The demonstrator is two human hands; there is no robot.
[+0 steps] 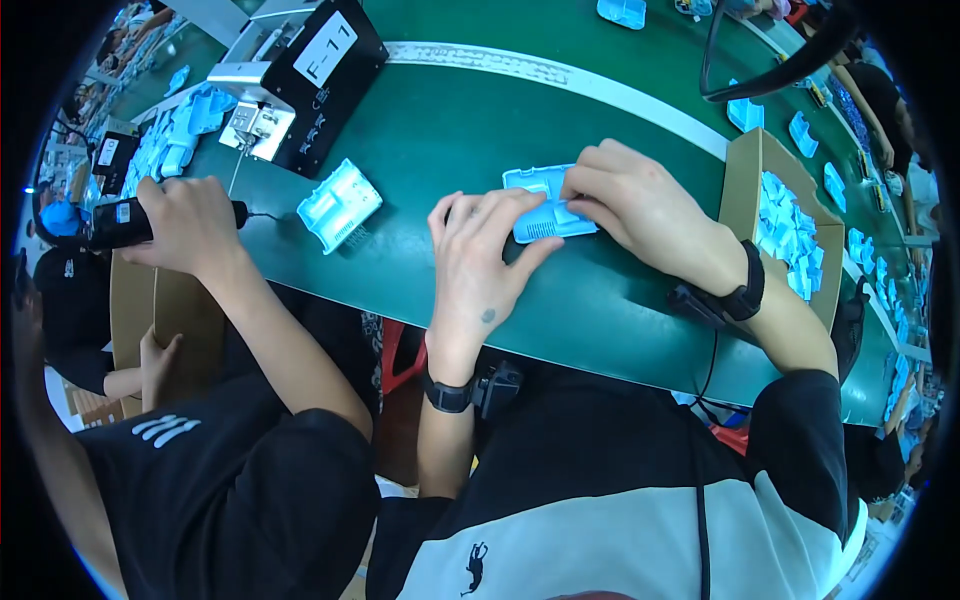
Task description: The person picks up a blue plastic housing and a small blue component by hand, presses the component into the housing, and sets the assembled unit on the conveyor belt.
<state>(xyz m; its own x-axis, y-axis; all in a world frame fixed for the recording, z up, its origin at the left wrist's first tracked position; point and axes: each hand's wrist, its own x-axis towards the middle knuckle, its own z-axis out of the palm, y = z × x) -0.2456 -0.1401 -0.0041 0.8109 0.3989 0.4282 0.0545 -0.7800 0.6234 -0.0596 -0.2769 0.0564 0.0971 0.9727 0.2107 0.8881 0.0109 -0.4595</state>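
A light-blue plastic housing (572, 222) lies on the green bench in front of me. My left hand (482, 235) holds its left side, with the thumb along the near edge and the index finger across the top. Over the right part of the housing, my right hand (635, 195) has thumb and fingertips pinched together. What sits between those fingertips is too small or hidden to tell. Both wrists carry black straps with small devices. Left of my hands, another blue housing (340, 205) rests apart on the bench.
At the right stands a cardboard box (740, 185) full of small blue parts. A black machine (330, 85) stands at the back left. A co-worker's hand (190, 225) grips a black power screwdriver (125, 222) to my left. A white strip (480, 58) runs along the bench.
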